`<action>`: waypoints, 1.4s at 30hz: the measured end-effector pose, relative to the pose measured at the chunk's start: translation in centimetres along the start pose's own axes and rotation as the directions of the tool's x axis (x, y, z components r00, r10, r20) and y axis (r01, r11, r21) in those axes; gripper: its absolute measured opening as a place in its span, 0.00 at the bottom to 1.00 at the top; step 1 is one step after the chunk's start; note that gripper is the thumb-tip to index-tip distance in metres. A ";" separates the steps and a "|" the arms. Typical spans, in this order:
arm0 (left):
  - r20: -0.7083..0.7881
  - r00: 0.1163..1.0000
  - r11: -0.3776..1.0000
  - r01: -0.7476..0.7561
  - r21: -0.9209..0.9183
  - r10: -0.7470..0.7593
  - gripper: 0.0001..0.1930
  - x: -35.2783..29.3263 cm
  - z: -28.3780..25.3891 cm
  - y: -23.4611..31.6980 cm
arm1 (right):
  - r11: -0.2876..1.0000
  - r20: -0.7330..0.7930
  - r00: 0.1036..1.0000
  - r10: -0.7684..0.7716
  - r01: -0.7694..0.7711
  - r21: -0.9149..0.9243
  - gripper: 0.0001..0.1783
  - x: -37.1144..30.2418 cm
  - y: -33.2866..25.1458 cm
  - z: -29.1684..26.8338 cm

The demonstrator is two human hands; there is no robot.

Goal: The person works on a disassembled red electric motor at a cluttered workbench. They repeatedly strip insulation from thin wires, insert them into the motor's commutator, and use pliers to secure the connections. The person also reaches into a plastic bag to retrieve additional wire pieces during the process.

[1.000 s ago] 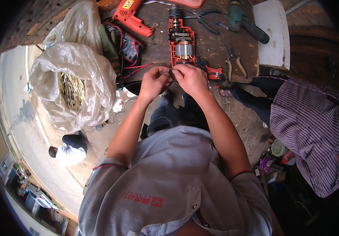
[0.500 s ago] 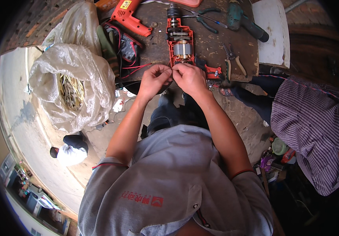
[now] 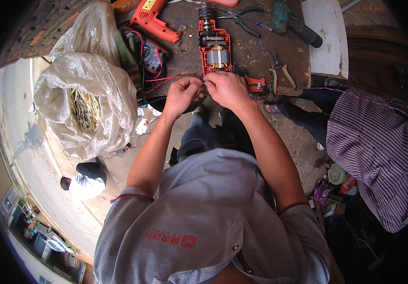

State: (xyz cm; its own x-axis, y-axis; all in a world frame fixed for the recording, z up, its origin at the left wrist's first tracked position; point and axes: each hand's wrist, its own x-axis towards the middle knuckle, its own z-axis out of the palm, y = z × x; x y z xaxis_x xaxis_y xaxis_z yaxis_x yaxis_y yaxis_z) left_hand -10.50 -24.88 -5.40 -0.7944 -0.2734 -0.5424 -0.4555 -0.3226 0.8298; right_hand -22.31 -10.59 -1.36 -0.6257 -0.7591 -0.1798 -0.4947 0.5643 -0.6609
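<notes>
An opened drill [image 3: 217, 54] in a red half-shell lies on the brown workbench [image 3: 185, 57], with its gears, motor and black chuck exposed. Its red handle part [image 3: 255, 85] points to the right. At the near end of the motor, my left hand [image 3: 183, 96] is closed in a pinch, thumb against fingers. My right hand [image 3: 227, 89] is also pinched, beside the left one and over the drill's near end. Whatever sits between the fingertips is too small to name. The right hand hides the end of the motor.
Left on the bench are a red drill casing [image 3: 153, 21] and a multimeter [image 3: 154, 59] with red leads. To the right lie pliers [image 3: 242, 21], wire strippers [image 3: 280, 73] and a teal cordless tool [image 3: 293, 23]. A plastic sack [image 3: 114, 109] stands left; a person [image 3: 370, 151] is at right.
Both hands have shifted slightly left, still close together and pinched. The opened drill has moved a little to the left and away.
</notes>
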 end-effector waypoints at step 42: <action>0.182 0.938 0.893 0.337 -0.297 -0.294 0.09 0.0 0.7 0.5 | 0.984 -0.224 0.963 -0.153 0.169 0.055 0.07 -2.7 1.4 3.0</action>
State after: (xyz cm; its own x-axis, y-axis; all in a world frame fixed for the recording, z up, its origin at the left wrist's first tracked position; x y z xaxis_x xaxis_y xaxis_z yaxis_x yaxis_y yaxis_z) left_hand -10.99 -24.39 -4.93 -0.6849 0.0036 -0.7286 -0.5555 -0.6496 0.5190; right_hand -19.53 -8.74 -3.94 -0.6614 -0.7444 0.0912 -0.5594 0.4087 -0.7212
